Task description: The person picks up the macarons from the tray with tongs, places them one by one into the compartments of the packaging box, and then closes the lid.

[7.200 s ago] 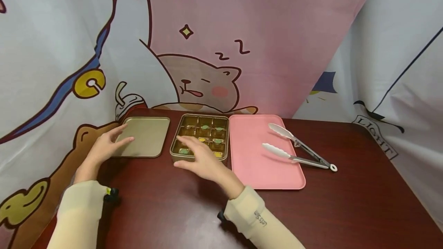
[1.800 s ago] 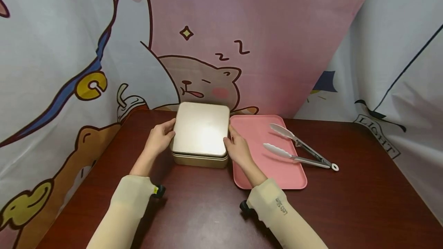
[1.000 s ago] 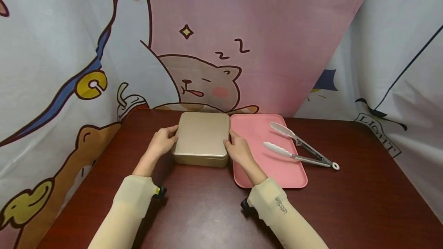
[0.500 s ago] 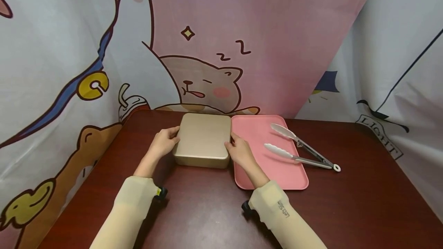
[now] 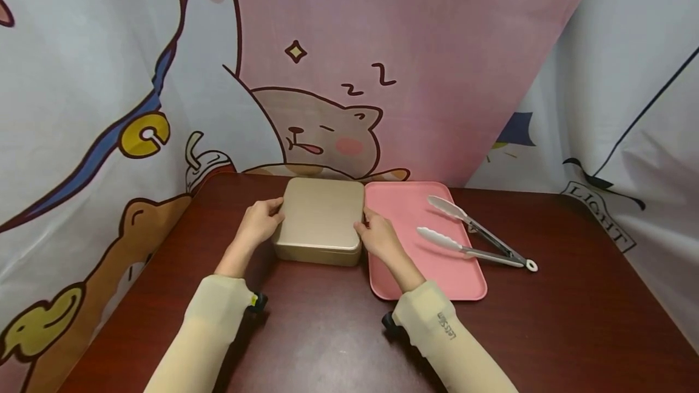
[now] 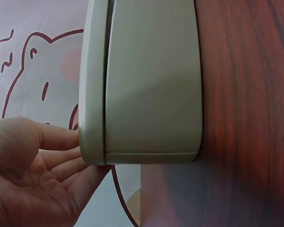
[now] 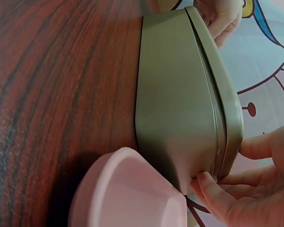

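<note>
A gold rectangular tin (image 5: 317, 255) stands at the back middle of the table, its matching lid (image 5: 323, 211) seated over the top. My left hand (image 5: 258, 223) holds the lid's left edge between thumb and fingers. At the opposite edge, my right hand (image 5: 378, 236) grips the lid, with fingertips low on the tin's side in the right wrist view. There the seam under the lid (image 7: 233, 123) shows as a dark line, wider toward the middle. In the left wrist view, a narrow gap runs between lid and tin body (image 6: 154, 85). The tin's inside is hidden.
A pink tray (image 5: 390, 265) lies right against the tin's right side. Spread metal tongs with white scalloped tips (image 5: 441, 239) rest across it, their ring end over the dark wooden table (image 5: 573, 296). A cartoon-printed curtain (image 5: 437, 77) hangs behind.
Earlier the lid lay left of the uncovered tin, which showed compartments with small green and yellow pieces. Both hands then brought it over and lowered it. In the last second almost nothing moved.
</note>
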The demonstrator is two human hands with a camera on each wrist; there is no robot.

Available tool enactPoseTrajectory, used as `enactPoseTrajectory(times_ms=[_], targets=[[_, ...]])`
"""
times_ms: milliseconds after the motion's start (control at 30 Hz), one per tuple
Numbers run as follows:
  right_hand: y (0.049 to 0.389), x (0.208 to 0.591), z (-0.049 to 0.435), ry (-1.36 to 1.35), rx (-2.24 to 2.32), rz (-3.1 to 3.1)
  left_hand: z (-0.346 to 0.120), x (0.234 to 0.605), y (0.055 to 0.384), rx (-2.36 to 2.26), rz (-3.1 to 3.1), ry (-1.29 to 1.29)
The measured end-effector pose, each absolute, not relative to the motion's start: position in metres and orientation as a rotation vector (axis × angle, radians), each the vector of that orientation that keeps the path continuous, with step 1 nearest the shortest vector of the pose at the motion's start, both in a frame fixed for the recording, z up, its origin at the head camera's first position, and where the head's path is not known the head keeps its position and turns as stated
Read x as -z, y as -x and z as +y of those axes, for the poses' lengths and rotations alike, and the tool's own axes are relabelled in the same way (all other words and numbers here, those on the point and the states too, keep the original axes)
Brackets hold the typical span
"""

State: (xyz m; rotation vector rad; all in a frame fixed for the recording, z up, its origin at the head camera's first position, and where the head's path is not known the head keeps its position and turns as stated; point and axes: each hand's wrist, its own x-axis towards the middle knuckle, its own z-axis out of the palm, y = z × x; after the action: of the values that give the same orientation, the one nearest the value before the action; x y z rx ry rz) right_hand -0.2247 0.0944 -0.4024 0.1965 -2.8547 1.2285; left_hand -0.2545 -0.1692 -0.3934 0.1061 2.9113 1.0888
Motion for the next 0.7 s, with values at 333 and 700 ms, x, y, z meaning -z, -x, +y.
enactPoseTrajectory(times_ms=[333,700], targets=[[0.2257,0.4025,0.0945,-0.178,-1.284,-2.84,-0.1653,0.3859,0.2573,-1.068,2.933,-0.078],[0.2266,0.4039,0.0933,-0.174,-1.28,-2.862,-0.1709,0.3899,0.2551,-1.094,2.915,-0.051]])
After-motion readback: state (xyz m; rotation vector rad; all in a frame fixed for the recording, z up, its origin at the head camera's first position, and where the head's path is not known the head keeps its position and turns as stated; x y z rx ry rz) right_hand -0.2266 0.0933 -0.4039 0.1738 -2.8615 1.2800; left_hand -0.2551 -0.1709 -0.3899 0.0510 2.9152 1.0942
